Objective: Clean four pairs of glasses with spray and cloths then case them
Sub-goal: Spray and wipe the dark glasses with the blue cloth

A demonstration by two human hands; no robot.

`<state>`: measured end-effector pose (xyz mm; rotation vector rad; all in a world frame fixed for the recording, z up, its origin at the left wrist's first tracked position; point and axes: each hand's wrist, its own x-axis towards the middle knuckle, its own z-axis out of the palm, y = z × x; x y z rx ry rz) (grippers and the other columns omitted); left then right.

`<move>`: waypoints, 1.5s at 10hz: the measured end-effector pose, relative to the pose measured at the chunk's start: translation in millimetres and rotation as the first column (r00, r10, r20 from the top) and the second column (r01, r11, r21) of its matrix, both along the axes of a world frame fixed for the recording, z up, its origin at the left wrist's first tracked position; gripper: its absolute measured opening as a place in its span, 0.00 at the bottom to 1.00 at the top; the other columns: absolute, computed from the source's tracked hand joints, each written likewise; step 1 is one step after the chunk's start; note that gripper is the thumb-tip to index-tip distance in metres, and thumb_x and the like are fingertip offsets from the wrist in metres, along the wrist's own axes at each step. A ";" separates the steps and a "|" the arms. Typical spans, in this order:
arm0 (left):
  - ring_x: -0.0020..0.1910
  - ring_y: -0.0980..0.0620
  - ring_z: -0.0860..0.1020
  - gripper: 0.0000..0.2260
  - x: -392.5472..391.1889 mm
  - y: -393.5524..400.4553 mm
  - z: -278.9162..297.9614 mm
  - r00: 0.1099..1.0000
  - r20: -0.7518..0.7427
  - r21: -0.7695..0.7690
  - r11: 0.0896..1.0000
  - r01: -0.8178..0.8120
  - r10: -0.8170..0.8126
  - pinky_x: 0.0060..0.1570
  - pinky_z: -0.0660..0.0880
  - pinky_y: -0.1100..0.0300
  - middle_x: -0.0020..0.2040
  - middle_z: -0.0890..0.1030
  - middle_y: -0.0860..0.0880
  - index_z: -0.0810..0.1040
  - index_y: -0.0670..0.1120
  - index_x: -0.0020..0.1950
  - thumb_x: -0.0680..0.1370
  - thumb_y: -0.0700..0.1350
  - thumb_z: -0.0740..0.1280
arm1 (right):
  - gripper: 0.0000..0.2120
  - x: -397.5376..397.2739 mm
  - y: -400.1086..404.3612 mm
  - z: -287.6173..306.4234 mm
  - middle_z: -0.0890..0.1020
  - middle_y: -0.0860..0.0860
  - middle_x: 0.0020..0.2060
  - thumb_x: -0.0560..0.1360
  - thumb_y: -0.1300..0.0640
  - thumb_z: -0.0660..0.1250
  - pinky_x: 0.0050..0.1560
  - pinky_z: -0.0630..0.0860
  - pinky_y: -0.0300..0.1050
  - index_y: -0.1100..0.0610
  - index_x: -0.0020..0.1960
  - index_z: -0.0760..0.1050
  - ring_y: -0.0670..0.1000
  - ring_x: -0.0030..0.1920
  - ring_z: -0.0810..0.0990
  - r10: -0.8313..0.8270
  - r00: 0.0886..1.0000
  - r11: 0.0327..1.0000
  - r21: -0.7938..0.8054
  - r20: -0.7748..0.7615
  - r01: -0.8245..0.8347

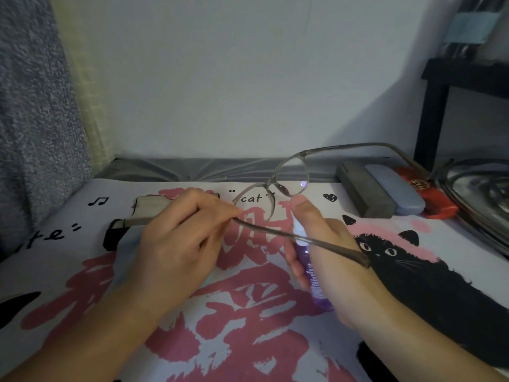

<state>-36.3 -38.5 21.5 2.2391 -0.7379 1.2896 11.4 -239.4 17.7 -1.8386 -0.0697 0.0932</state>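
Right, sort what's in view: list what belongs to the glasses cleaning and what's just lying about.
Belongs to the job:
- glasses, gripped by the left hand
- purple spray bottle, gripped by the right hand
- dark grey case, light blue case and red case, side by side
- beige case behind the left hand

Lying about:
- printed cat cloth covering the surface
- black shelf frame

Three oblong hard glasses cases (385, 188) lie side by side at the cat-printed cloth-covered table's (165, 312) far right, behind the thin-framed glasses (292, 175).
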 end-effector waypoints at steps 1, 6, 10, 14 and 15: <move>0.44 0.54 0.79 0.07 -0.5 -3.5 -3.1 0.993 -0.111 -0.068 0.997 0.024 -0.031 0.48 0.75 0.67 0.45 0.82 0.46 0.86 0.40 0.51 0.75 0.33 0.74 | 0.24 23.9 -15.8 -18.4 0.72 0.43 0.14 0.84 0.52 0.59 0.37 0.76 0.36 0.51 0.29 0.69 0.49 0.29 0.82 -0.018 0.997 0.994 0.106 -0.072 0.026; 0.41 0.52 0.79 0.05 6.1 -3.1 -8.5 0.961 -0.268 -0.108 0.993 0.039 -0.066 0.41 0.76 0.55 0.43 0.81 0.50 0.85 0.42 0.50 0.75 0.37 0.75 | 0.32 -18.1 -15.1 19.4 0.72 0.61 0.24 0.73 0.39 0.61 0.36 0.70 0.50 0.69 0.29 0.69 0.58 0.28 0.68 -0.039 0.964 0.997 -0.078 -0.261 0.019; 0.39 0.52 0.78 0.05 5.0 -3.2 -7.4 0.960 -0.262 -0.086 0.993 0.078 -0.098 0.39 0.74 0.56 0.42 0.79 0.50 0.85 0.42 0.49 0.74 0.38 0.76 | 0.36 -21.5 -40.9 38.8 0.73 0.55 0.23 0.79 0.32 0.53 0.33 0.73 0.46 0.59 0.28 0.72 0.51 0.21 0.70 -0.244 0.969 0.943 -0.245 -0.048 0.225; 0.45 0.48 0.82 0.03 9.0 -2.0 -9.8 0.931 -0.334 -0.202 0.976 0.080 -0.146 0.43 0.80 0.46 0.45 0.83 0.50 0.85 0.43 0.50 0.77 0.41 0.74 | 0.32 -20.6 -51.7 35.4 0.73 0.55 0.23 0.79 0.36 0.55 0.35 0.71 0.50 0.59 0.29 0.71 0.53 0.23 0.69 -0.238 0.971 0.951 -0.212 -0.036 0.225; 0.45 0.52 0.84 0.06 6.6 -6.4 -6.6 0.894 -0.405 -0.397 0.918 0.018 -0.192 0.47 0.83 0.53 0.45 0.85 0.53 0.85 0.50 0.49 0.76 0.40 0.73 | 0.35 -20.3 -52.3 33.7 0.73 0.55 0.24 0.79 0.31 0.54 0.35 0.72 0.50 0.58 0.27 0.72 0.53 0.23 0.70 -0.227 0.974 0.966 -0.132 -0.008 0.224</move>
